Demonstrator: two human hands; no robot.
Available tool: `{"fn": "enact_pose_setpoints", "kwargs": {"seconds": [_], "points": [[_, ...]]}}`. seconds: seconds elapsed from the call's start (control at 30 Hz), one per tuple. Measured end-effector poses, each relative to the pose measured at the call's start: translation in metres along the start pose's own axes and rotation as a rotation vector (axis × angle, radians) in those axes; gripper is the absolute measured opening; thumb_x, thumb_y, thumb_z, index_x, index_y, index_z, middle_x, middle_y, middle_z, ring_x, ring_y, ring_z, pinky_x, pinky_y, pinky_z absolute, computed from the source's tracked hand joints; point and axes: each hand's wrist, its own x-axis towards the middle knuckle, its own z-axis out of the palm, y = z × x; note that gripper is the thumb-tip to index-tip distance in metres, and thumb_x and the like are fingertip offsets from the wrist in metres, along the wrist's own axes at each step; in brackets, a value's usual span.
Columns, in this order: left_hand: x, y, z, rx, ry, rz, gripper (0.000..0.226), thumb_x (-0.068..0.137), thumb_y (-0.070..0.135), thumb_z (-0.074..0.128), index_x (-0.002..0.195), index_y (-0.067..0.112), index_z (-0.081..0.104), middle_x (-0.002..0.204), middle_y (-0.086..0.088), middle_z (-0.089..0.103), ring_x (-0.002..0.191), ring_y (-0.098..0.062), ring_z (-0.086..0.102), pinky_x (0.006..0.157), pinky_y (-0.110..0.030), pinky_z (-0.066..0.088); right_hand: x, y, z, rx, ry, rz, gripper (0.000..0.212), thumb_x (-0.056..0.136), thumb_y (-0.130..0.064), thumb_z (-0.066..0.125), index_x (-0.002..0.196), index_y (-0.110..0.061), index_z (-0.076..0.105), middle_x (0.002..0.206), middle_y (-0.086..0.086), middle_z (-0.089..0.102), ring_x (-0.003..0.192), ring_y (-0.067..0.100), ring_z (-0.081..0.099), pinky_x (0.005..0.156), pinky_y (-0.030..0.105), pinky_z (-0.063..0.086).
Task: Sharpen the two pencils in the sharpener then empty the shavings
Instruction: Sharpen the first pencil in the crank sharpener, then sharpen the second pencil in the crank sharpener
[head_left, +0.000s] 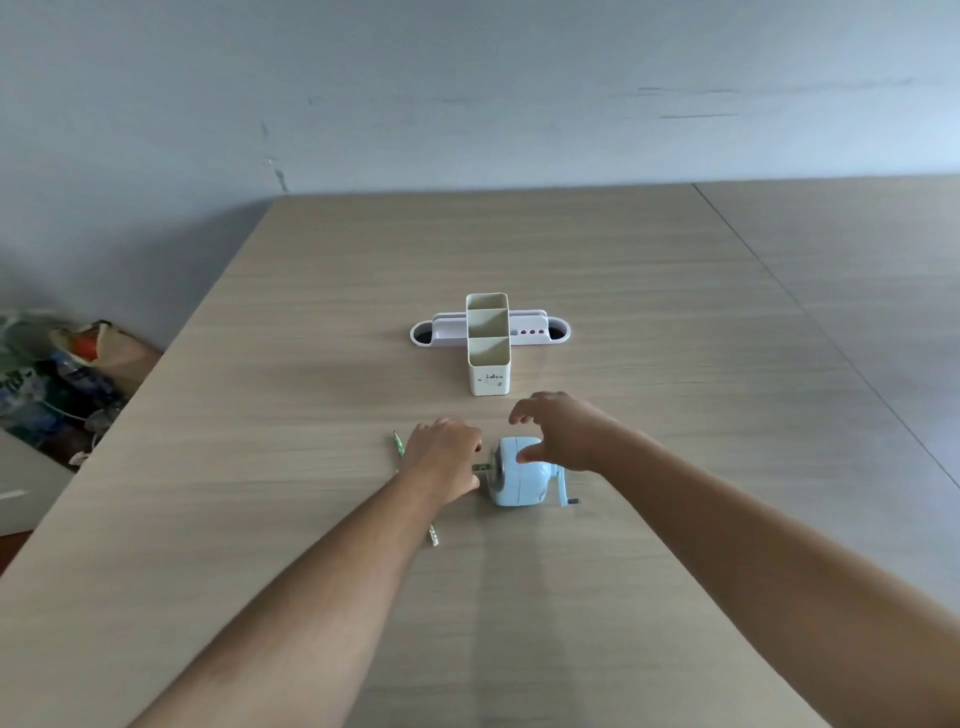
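A light blue crank sharpener (519, 480) stands on the wooden table (571, 260), its handle (569, 499) pointing right. My left hand (444, 457) is closed on a green pencil (480, 467) whose short visible stretch runs into the sharpener's left face. My right hand (561, 431) hovers over the sharpener's top with fingers spread, thumb touching the body. A second green pencil (399, 446) lies on the table under my left forearm, with its other end showing nearer to me.
A cream pen holder (488, 364) with three compartments stands behind the sharpener, and a white oblong organiser (550, 330) sits behind that. Bags lie on the floor (67, 374) beyond the table's left edge. A seam (831, 332) crosses the table on the right.
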Motion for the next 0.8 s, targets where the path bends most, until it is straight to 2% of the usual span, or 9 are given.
{"fn": "enact_pose_setpoints", "kwargs": {"seconds": [0.1, 0.23, 0.43, 0.5, 0.57, 0.67, 0.8], "points": [[-0.001, 0.001, 0.007, 0.032, 0.016, 0.005, 0.028, 0.086, 0.027, 0.065, 0.110, 0.014, 0.064, 0.114, -0.006, 0.066, 0.110, -0.027, 0.059, 0.093, -0.035, 0.042, 0.005, 0.000, 0.020, -0.057, -0.026, 0.023, 0.057, 0.078, -0.032, 0.071, 0.129, -0.018, 0.049, 0.128, 0.005, 0.054, 0.116, 0.025, 0.052, 0.096, 0.038, 0.045], [-0.001, 0.004, 0.011, 0.048, 0.071, 0.027, 0.011, 0.088, 0.015, 0.061, 0.097, 0.012, 0.067, 0.103, -0.009, 0.070, 0.100, -0.030, 0.063, 0.085, -0.033, 0.044, 0.005, 0.002, 0.030, -0.033, -0.005, 0.037, 0.061, 0.075, -0.032, 0.074, 0.129, -0.016, 0.050, 0.123, 0.006, 0.056, 0.113, 0.025, 0.052, 0.092, 0.035, 0.045], [0.000, 0.006, 0.011, 0.162, 0.091, 0.065, 0.019, 0.089, -0.001, 0.052, 0.097, 0.007, 0.067, 0.101, -0.012, 0.070, 0.096, -0.032, 0.064, 0.075, -0.033, 0.042, 0.006, 0.002, 0.030, -0.035, 0.010, 0.039, 0.060, 0.075, -0.031, 0.074, 0.129, -0.015, 0.052, 0.121, 0.007, 0.057, 0.111, 0.025, 0.053, 0.091, 0.035, 0.044], [-0.005, 0.000, 0.007, 0.177, 0.103, 0.077, 0.022, 0.089, -0.002, 0.050, 0.098, 0.006, 0.067, 0.101, -0.012, 0.070, 0.096, -0.031, 0.064, 0.078, -0.035, 0.044, 0.009, -0.003, 0.029, -0.051, 0.008, 0.035, 0.061, 0.074, -0.030, 0.075, 0.128, -0.014, 0.052, 0.121, 0.008, 0.057, 0.111, 0.026, 0.052, 0.090, 0.034, 0.043], [-0.009, -0.018, 0.005, 0.195, 0.084, 0.037, 0.025, 0.087, -0.003, 0.049, 0.101, 0.005, 0.068, 0.103, -0.013, 0.070, 0.099, -0.032, 0.064, 0.080, -0.036, 0.047, 0.011, -0.008, 0.025, -0.060, 0.005, 0.036, 0.062, 0.073, -0.030, 0.076, 0.128, -0.012, 0.052, 0.122, 0.008, 0.056, 0.112, 0.025, 0.052, 0.090, 0.032, 0.042], [-0.027, -0.071, 0.007, 0.193, 0.022, -0.145, 0.020, 0.084, 0.002, 0.055, 0.099, 0.007, 0.069, 0.105, -0.014, 0.071, 0.100, -0.034, 0.065, 0.080, -0.037, 0.050, 0.015, -0.019, 0.029, -0.055, -0.003, 0.026, 0.062, 0.073, -0.031, 0.076, 0.127, -0.012, 0.052, 0.123, 0.008, 0.056, 0.113, 0.025, 0.052, 0.090, 0.032, 0.042], [-0.032, -0.084, 0.009, -0.045, 0.004, -0.314, 0.012, 0.084, 0.009, 0.063, 0.092, 0.011, 0.071, 0.099, -0.011, 0.072, 0.094, -0.034, 0.066, 0.077, -0.036, 0.052, 0.009, -0.008, 0.028, -0.034, 0.011, 0.066, 0.061, 0.072, -0.031, 0.077, 0.126, -0.012, 0.053, 0.121, 0.008, 0.057, 0.111, 0.024, 0.052, 0.088, 0.030, 0.041]]}}
